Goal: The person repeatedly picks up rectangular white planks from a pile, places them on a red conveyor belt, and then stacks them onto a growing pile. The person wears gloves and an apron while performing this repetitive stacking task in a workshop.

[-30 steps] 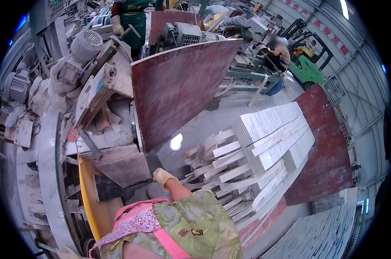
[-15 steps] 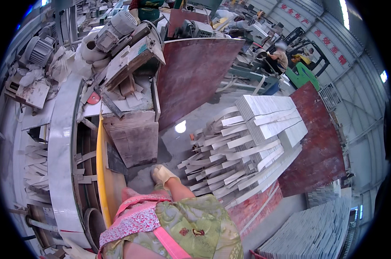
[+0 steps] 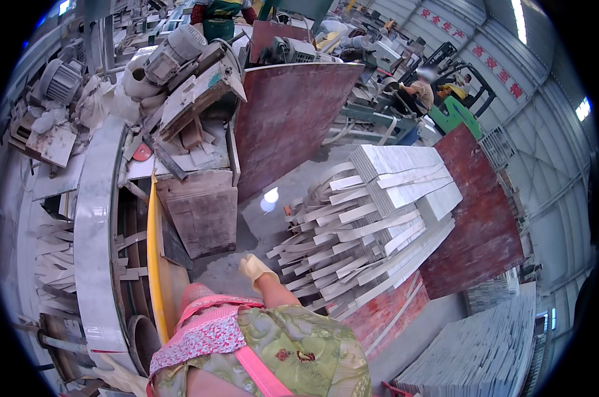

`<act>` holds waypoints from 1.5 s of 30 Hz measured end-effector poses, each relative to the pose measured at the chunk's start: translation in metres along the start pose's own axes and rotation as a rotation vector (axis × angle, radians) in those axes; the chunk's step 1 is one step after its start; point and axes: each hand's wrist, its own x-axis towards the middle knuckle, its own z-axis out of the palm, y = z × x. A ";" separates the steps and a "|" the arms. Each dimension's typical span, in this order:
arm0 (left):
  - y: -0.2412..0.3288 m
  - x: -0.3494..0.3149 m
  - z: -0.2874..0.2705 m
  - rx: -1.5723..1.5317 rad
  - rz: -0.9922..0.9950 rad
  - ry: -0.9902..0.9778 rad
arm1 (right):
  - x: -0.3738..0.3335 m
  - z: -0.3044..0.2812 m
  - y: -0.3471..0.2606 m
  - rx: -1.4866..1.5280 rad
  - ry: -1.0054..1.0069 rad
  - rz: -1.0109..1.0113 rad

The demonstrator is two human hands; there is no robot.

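Note:
My right hand point(image 3: 256, 270), in a cream glove, hangs over the grey floor between a worn wooden box and a stack of pale strips. Its fingers look curled together, and nothing sticks out of them. Nearest to it are the ragged ends of the long white-grey stone strips point(image 3: 352, 231), fanned out beneath a heap of flat slabs point(image 3: 405, 165). At the lower left my left hand point(image 3: 117, 376), also gloved, shows stretched fingers beside the low end of a smooth white machine bed point(image 3: 99, 264). I see nothing held in it.
A yellow-edged panel point(image 3: 155, 264) stands close on my left, before the wooden box point(image 3: 197, 212). Dark red boards point(image 3: 293, 119) lean beyond. Grey slabs point(image 3: 475, 351) stand stacked at lower right. Motors point(image 3: 177, 53) sit at upper left. Farther off, a person point(image 3: 418, 91) sits near a green forklift point(image 3: 457, 116).
My left hand has come further into view at the lower left, its fingers spread. The right hand has shifted slightly. My view has turned a little to the right.

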 end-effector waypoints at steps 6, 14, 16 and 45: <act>0.008 -0.005 -0.006 0.006 -0.002 0.005 | -0.033 -0.055 -0.125 0.249 0.022 0.226; 0.015 -0.012 -0.020 0.001 -0.021 0.039 | -0.021 -0.029 -0.034 0.108 0.036 0.236; 0.015 -0.014 -0.023 -0.018 -0.031 0.040 | -0.020 -0.031 -0.018 0.103 -0.025 0.261; 0.010 -0.001 -0.076 -1.080 -0.419 -0.360 | -0.014 -0.030 -0.082 0.101 -0.176 0.186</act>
